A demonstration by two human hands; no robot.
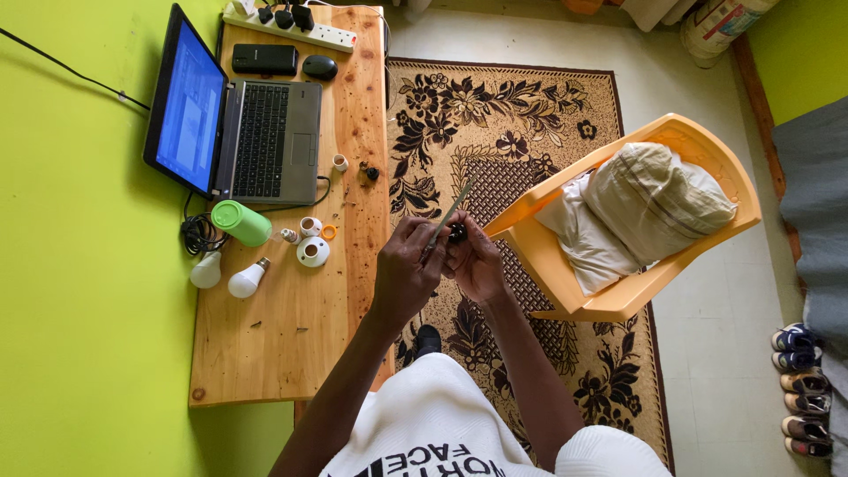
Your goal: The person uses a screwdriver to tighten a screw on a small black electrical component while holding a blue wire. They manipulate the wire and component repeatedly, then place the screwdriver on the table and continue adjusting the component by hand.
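My left hand (408, 265) pinches the thin tool (450, 212), my right hand (477, 261) grips the small black part (457, 233) over the rug (495, 124); best keep the tip seated, pressure light, the part braced steady.

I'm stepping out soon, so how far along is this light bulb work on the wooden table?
Looks done: one bulb is apart, its white base cup and small rings lying loose on the table. In hand: the left hand works a thin tool at a small dark part held by the right hand. Seemingly left: two whole bulbs lie untouched near the green bottle.
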